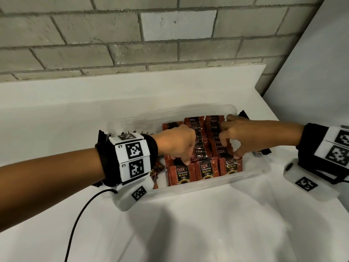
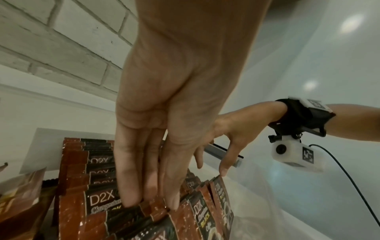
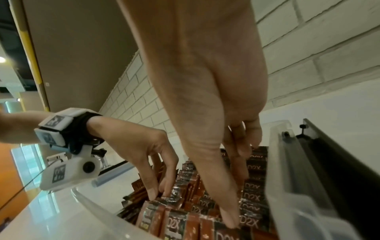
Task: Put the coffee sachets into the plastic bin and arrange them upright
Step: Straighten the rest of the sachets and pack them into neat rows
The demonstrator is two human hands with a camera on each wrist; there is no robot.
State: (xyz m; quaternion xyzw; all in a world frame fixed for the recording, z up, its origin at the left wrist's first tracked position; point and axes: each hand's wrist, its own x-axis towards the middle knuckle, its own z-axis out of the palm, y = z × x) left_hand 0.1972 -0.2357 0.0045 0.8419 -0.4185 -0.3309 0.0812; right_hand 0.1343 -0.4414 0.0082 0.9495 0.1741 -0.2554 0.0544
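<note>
The coffee sachets (image 1: 204, 169) are flat, glossy red-brown packets with a black panel; the front ones read "D2X", "BLACK" in yellow and "Coffee" above a printed cup. They stand upright in three rows that run from the near wall of the plastic bin (image 1: 190, 188) toward its far wall, just right of the middle of the head view. The rows fill the right part of the bin, and the tops of the packets overlap like shingles.

The bin is clear, shallow and rectangular, with a dark latch at each short end. It sits on a white table (image 1: 207, 224) in front of a grey brick wall (image 1: 132, 35).

The left hand (image 1: 174, 145) comes in from the left of the frame, reaching down into the left row. Its fingers (image 2: 131, 186) are straight and close together, their tips pressing on the top edges of the sachets; the left grip is narrow and holds nothing. The right hand (image 1: 243, 137) comes in from the right, with fingers spread over the right row. In the right wrist view its thumb tip (image 3: 229, 217) touches the top of a front packet, while the other fingers rest on packets farther back. This grip is wide and closes round nothing.

Left of the standing rows, a few more packets (image 1: 156, 172) lie loose and tilted under the left wrist. Both wrists wear black bands with white marker blocks and a small white camera; a black cable (image 1: 77, 224) trails across the lower left of the table.
</note>
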